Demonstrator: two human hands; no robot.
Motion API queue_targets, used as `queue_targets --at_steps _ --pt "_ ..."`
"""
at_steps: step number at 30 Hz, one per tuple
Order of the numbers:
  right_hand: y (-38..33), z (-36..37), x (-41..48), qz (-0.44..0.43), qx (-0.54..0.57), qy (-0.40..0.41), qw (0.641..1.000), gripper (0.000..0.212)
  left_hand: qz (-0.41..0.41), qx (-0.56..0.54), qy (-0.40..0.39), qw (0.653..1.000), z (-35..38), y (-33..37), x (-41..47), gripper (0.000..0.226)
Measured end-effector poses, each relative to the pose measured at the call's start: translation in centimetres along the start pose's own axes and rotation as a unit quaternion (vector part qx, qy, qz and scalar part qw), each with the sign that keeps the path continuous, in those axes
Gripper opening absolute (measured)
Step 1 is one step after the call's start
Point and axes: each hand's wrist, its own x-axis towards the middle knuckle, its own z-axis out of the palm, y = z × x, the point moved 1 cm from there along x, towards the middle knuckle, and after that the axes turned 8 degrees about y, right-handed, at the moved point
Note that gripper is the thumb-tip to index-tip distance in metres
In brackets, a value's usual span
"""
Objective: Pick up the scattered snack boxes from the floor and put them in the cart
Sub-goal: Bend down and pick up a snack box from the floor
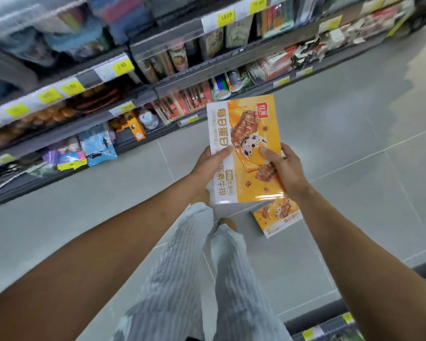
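Note:
I hold an orange and white snack box (244, 134) flat in front of me, above the floor. My left hand (210, 163) grips its left edge with the thumb on top. My right hand (284, 168) grips its right edge, thumb pressed on the printed face. A second snack box (277, 217) of the same design lies on the grey tiled floor just below the held one, partly hidden by it and by my right wrist. No cart is in view.
Store shelves (143, 94) full of packaged snacks with yellow price tags run along the left and top. Another shelf edge (330, 323) shows at the bottom right. My legs in striped trousers (194, 267) stand on the grey tiled aisle floor (354, 143).

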Motion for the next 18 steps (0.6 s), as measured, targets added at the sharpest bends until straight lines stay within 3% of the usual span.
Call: queue_targets --at_steps 8,12,18 --pt "-3.5 6.3 -7.3 -0.028 -0.080 -0.092 0.992 0.024 0.008 -0.160 0.075 0.984 -7.6 -2.6 -7.8 0.051" --pt "-4.2 11.8 -10.5 -0.035 -0.133 -0.141 0.980 0.029 -0.011 -0.204 0.112 0.972 -13.7 -5.1 -10.8 0.063" --pt "-2.0 22.8 -16.7 -0.061 -0.228 -0.228 0.945 0.022 -0.005 -0.294 0.160 0.942 -24.1 -10.9 -15.4 0.059"
